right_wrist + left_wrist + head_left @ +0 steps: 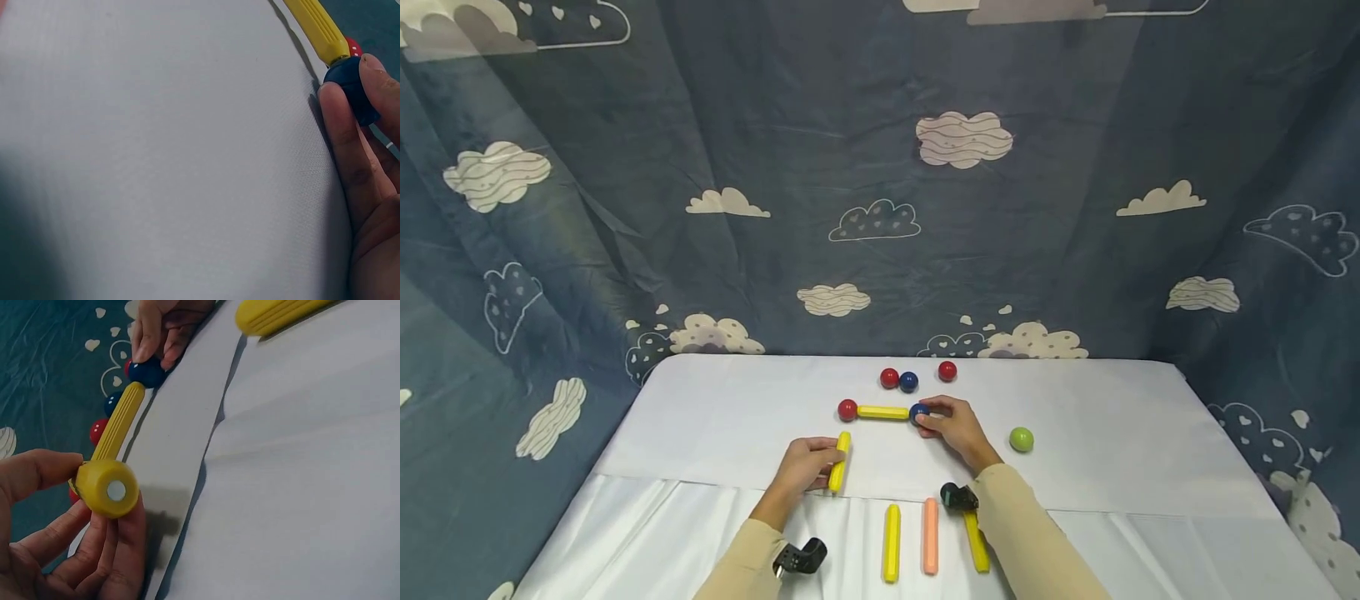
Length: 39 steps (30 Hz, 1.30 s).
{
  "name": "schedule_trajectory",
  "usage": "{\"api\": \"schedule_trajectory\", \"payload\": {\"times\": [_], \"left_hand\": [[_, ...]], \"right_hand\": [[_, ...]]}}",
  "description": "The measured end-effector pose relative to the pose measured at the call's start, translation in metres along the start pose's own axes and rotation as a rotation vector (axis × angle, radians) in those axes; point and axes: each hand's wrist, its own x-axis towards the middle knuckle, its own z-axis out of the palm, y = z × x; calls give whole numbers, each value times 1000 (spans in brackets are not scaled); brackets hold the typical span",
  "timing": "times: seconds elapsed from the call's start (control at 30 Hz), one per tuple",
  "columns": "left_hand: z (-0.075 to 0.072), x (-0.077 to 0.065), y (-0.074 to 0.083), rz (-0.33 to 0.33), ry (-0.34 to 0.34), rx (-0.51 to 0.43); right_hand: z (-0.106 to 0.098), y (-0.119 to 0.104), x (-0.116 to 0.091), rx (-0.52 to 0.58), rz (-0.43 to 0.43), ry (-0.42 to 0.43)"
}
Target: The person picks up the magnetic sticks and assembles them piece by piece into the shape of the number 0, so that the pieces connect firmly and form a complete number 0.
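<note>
Between its thumb and fingers my left hand pinches a yellow rod, whose pale round end faces the left wrist camera. My right hand pinches a blue ball with thumb and fingers, seen closely in the right wrist view. That blue ball touches one end of another yellow rod lying across the table; a red ball sits at its other end. In the head view, the left hand's rod is just below the red ball, and whether they touch I cannot tell.
Farther back are a red ball beside a blue ball, and another red ball. A green ball lies right of the right hand. Nearer are a yellow rod, an orange rod and a yellow rod partly behind the right forearm.
</note>
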Motion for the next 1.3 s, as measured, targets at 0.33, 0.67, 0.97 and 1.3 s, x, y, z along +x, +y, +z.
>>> {"api": "schedule_trajectory", "payload": {"times": [0.33,0.67,0.97,1.3], "left_hand": [[0,17,6,-23,86,34],[1,27,7,-35,83,40],[-5,28,9,-43,82,54],[-4,24,12,-14,102,134]], "right_hand": [[-6,-1,-1,16,-10,-6],[-7,2,1,49,-15,-10],[-1,-1,2,48,-28,-12],[-3,0,1,22,-11,-14]]}}
